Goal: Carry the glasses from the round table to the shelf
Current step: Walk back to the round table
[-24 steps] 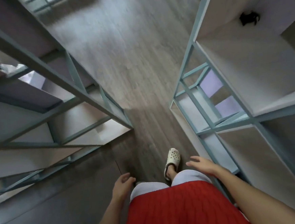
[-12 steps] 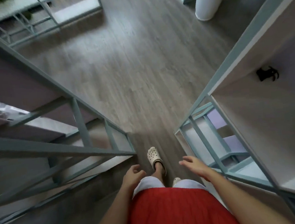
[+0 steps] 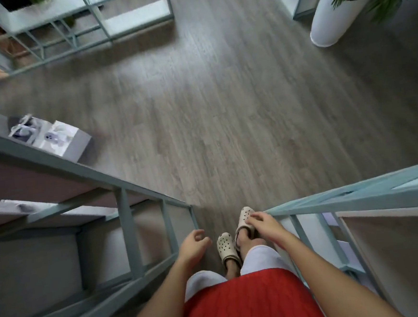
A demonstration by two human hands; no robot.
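No glasses and no round table are in view. I stand in a narrow aisle between two teal metal shelf units, one on my left [image 3: 131, 239] and one on my right [image 3: 351, 194]. My left hand [image 3: 193, 244] hangs low with its fingers loosely curled and holds nothing. My right hand [image 3: 263, 225] is beside the corner of the right shelf, fingers spread, also without anything in it. Below them are my red skirt and my two white clogs on the floor.
Grey wood floor [image 3: 224, 107] stretches ahead. A grey gift bag [image 3: 59, 140] stands on the left shelf's top. Another teal shelf unit [image 3: 87, 25] stands at the far left, and a tall white planter [image 3: 334, 16] with a green plant at the far right.
I have walked forward along the aisle and the view has tilted up, showing more floor, the far shelf and the planter. Both hands stayed low with nothing in them.
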